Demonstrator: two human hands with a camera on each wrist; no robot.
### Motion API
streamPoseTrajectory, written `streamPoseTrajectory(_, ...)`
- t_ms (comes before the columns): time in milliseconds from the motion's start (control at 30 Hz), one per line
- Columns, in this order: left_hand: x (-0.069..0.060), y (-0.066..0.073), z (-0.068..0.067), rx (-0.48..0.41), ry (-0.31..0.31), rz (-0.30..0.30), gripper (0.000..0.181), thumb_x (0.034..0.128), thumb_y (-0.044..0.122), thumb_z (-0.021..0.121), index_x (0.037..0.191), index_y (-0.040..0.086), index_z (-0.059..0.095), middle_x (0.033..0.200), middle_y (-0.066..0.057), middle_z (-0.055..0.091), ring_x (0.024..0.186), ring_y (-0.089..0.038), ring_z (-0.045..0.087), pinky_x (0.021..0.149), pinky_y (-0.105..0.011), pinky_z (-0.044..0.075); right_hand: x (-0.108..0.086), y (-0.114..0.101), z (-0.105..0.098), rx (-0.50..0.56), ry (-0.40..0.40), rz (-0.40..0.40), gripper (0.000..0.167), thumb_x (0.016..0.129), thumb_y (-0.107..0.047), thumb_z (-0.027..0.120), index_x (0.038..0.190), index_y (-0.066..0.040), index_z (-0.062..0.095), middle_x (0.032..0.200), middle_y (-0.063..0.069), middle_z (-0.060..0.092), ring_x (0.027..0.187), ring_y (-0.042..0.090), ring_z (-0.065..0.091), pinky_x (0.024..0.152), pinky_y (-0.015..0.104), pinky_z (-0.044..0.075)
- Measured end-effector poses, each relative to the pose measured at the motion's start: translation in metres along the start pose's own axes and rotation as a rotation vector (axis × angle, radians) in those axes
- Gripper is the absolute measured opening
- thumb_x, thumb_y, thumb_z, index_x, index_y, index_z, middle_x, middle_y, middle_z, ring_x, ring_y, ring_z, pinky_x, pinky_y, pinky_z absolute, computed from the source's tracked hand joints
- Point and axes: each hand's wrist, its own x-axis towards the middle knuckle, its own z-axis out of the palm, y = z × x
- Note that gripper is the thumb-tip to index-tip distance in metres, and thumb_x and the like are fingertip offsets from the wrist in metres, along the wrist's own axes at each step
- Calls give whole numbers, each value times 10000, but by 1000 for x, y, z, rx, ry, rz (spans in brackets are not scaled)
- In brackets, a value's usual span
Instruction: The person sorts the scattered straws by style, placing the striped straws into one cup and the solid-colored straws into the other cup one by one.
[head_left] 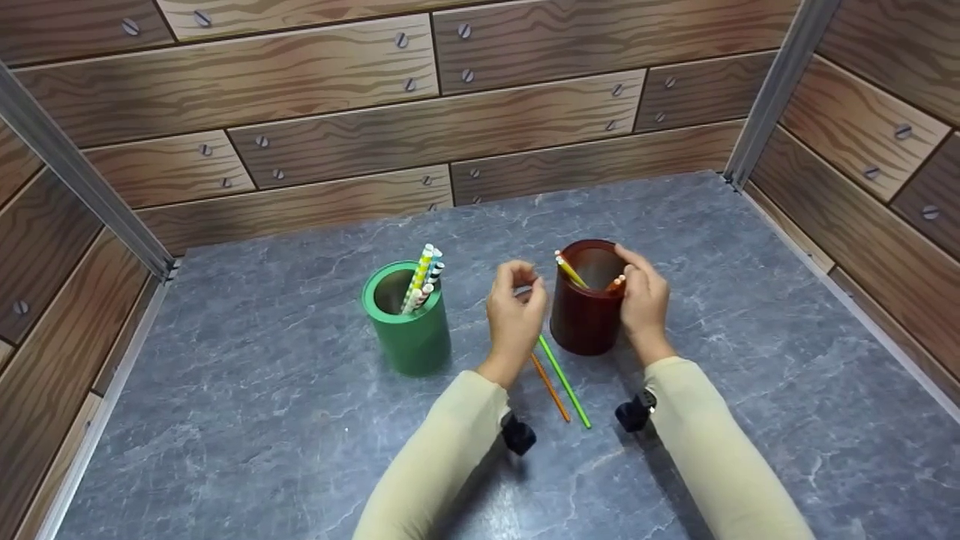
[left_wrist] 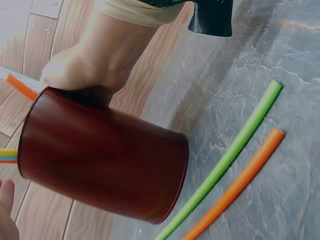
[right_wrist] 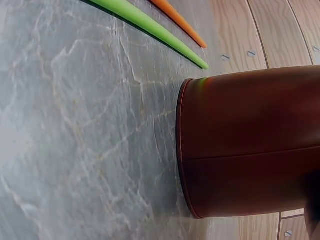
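Observation:
My right hand (head_left: 646,304) grips the right side of a dark reddish-brown cup (head_left: 586,322), fingers up at its rim. The cup stands upright and holds a few thin straws. Yellow ones (head_left: 571,271) lean left, and an orange one (head_left: 616,284) leans right, close to my right fingers. To the cup's left hovers my left hand (head_left: 516,315), fingers loosely bent and a gap inside the curl, with nothing visible in it. On the table below lie a green straw (head_left: 566,382) and an orange straw (head_left: 551,388), side by side; their far ends are hidden by the left hand.
A green cup (head_left: 416,346) stands upright left of the left hand, with several striped paper straws (head_left: 421,276) leaning to its right. Wood-patterned walls (head_left: 337,127) enclose the grey marbled tabletop (head_left: 262,405) at the back and sides.

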Motion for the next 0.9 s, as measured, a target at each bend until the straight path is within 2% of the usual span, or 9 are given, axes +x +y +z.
streamPoseTrajectory(67, 1, 0, -7, -5, 5, -8, 129, 803, -60, 579, 913, -3, 544, 855, -135, 598, 809, -168, 610, 688, -281, 535, 1, 2, 0, 5, -2, -1, 385, 864, 29, 374, 1118, 12, 663, 1040, 165, 639, 672, 9, 428, 693, 156, 349)
streamPoseTrajectory(100, 2, 0, -10, -3, 11, -12, 129, 802, -59, 580, 912, -3, 542, 855, -138, 599, 805, -169, 611, 685, -287, 535, 1, 1, 0, 4, 0, 0, 386, 863, 30, 373, 1118, 12, 663, 1047, 168, 639, 687, 3, 438, 698, 152, 351)
streamPoseTrajectory(233, 6, -3, -21, 10, 30, -32, 126, 800, -53, 571, 905, 3, 529, 860, -148, 601, 799, -181, 622, 677, -298, 533, 1, -4, 0, 18, 8, 8, 381, 865, 37, 372, 1116, 26, 658, 938, 200, 616, 583, 3, 374, 632, 156, 336)
streamPoseTrajectory(333, 5, -9, -27, 40, 52, -59, 123, 794, -45, 580, 891, 10, 528, 846, -127, 602, 783, -188, 630, 668, -312, 530, -4, -19, 0, 21, 1, 7, 379, 861, 43, 361, 1117, 67, 640, 933, 233, 600, 581, 2, 366, 631, 154, 331)
streamPoseTrajectory(400, 3, -14, -30, 60, 63, -89, 122, 786, -40, 589, 878, 14, 530, 830, -104, 596, 763, -177, 622, 668, -308, 525, -8, -29, 0, 19, -4, 6, 378, 858, 50, 356, 1117, 90, 628, 987, 254, 609, 645, 7, 415, 670, 150, 340)
streamPoseTrajectory(500, -1, -23, -32, 61, 75, -152, 122, 766, -42, 594, 853, 11, 528, 805, -85, 580, 718, -148, 592, 666, -285, 510, -12, -38, -1, 13, -8, 6, 379, 853, 58, 353, 1117, 105, 621, 1089, 246, 606, 701, 11, 433, 723, 149, 347)
streamPoseTrajectory(633, -7, -31, -33, 61, 79, -241, 123, 747, -36, 586, 837, 20, 521, 793, -68, 567, 689, -127, 570, 637, -247, 490, -13, -40, -1, 15, -8, 7, 378, 851, 59, 354, 1116, 108, 620, 1061, 251, 603, 630, -4, 383, 711, 152, 347)
streamPoseTrajectory(767, -12, -36, -32, 87, 47, -337, 133, 741, -21, 582, 856, 20, 530, 798, -60, 573, 689, -133, 588, 587, -227, 492, -13, -38, -1, 23, -6, 9, 376, 850, 56, 359, 1113, 105, 623, 1050, 253, 604, 588, -5, 350, 675, 152, 339)
streamPoseTrajectory(900, -15, -40, -30, 114, -4, -457, 129, 760, -14, 587, 881, 7, 547, 813, -59, 586, 701, -127, 613, 556, -233, 506, -13, -37, 0, 28, -11, 15, 374, 855, 51, 361, 1118, 103, 623, 1114, 251, 607, 741, 6, 457, 743, 142, 354)
